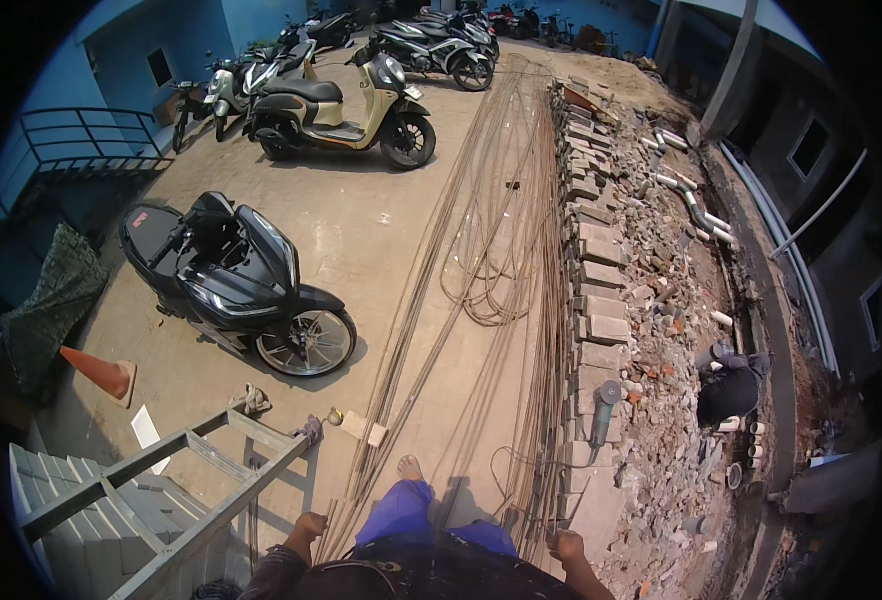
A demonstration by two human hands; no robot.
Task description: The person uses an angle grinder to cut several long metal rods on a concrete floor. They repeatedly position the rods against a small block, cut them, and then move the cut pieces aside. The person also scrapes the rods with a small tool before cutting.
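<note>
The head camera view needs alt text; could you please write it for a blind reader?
A person's curled left hand and right hand are beside long, thin, brown metal rods on tan ground. A black motorcycle stands left; a green angle grinder and broken rubble lie right.

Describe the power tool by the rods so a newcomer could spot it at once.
Find the long spread of thin metal rods across the yard, then the pale blocks lining its right edge. Near the row's close end, ahead of the right hand, lies the grinder: a greenish body with a round grey head, unlike the plain blocks.
</note>
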